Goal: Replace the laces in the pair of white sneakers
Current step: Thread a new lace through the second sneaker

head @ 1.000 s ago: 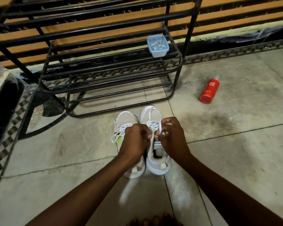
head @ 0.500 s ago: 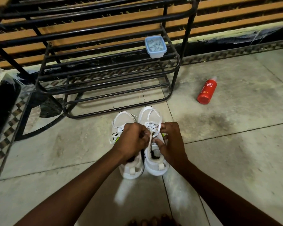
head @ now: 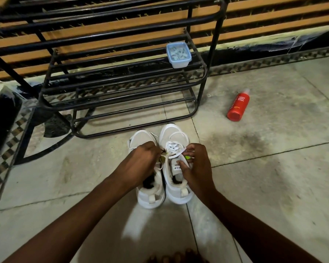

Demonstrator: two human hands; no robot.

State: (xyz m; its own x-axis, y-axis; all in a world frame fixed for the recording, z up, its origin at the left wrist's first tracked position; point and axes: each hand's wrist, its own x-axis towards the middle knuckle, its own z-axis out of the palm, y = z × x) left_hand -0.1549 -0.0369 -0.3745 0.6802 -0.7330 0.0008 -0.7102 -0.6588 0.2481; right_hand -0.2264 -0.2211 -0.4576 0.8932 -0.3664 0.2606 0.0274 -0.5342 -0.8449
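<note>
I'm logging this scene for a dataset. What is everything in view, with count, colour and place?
sneakers: 2, white, side by side on floor before rack
lace: 1 clearly seen, white, crossed on right-side sneaker
rack: 1, black, against wall
tub: 1, pale blue, right end of a rack shelf
bottle: 1, red, lying on floor right of rack
floor: grey tiles
left hand: curled over sneakers, grip hidden
right hand: pinches lace
</note>
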